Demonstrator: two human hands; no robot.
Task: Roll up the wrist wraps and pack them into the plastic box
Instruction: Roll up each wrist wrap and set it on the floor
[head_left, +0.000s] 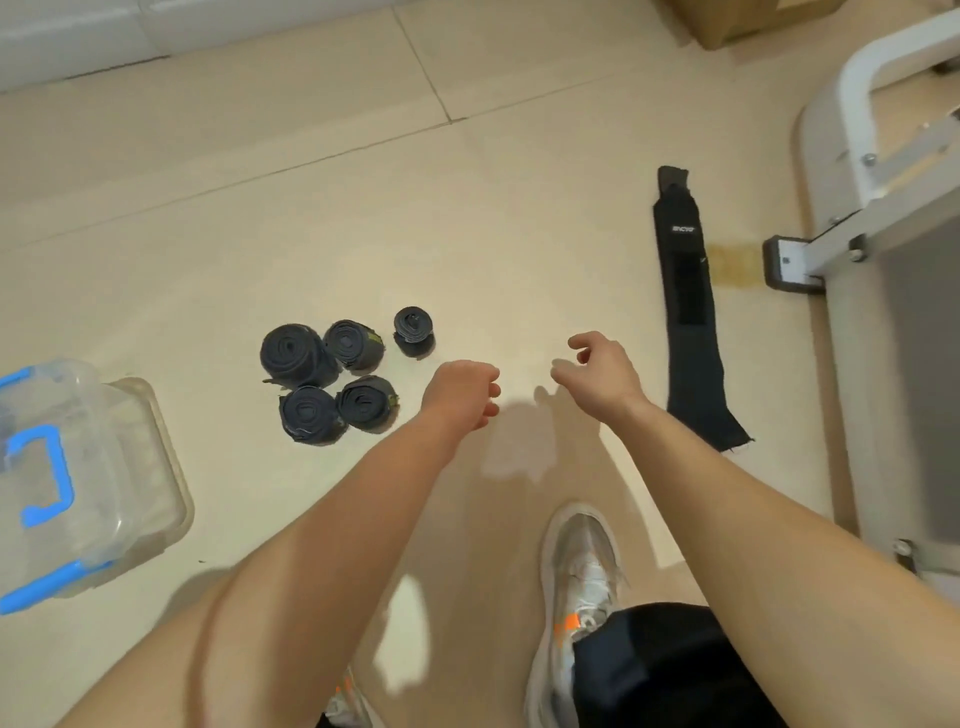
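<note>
1. The left hand (462, 387) is hovering above the tiled floor (467, 208). Its fingers are loosely curled under and are gripping nothing.
2. The right hand (597, 376) is hanging just to the right of it, and the two are not touching. Its thumb and fingers are relaxed and slightly parted, and it too is holding nothing.
3. Four rolled wrist wraps (298, 356) are standing on end in a tight cluster to the left of the left hand, each touching its neighbours.
4. A fifth roll (413, 330) is standing alone just beyond the left hand and slightly to its left, near the cluster but apart from it.
5. One unrolled wrist wrap (688, 312) is lying flat and stretched out on the floor to the right of the right hand. Its frayed near end is lying close to the right forearm.
6. The plastic box (130, 467), clear with blue latches (47, 473), is sitting well to the left of the left hand, past the cluster. Its contents cannot be made out.
7. A white metal frame (852, 244) is standing farther right than the flat wrap.
8. A grey shoe (579, 571) is resting on the floor below both hands, between the forearms.
</note>
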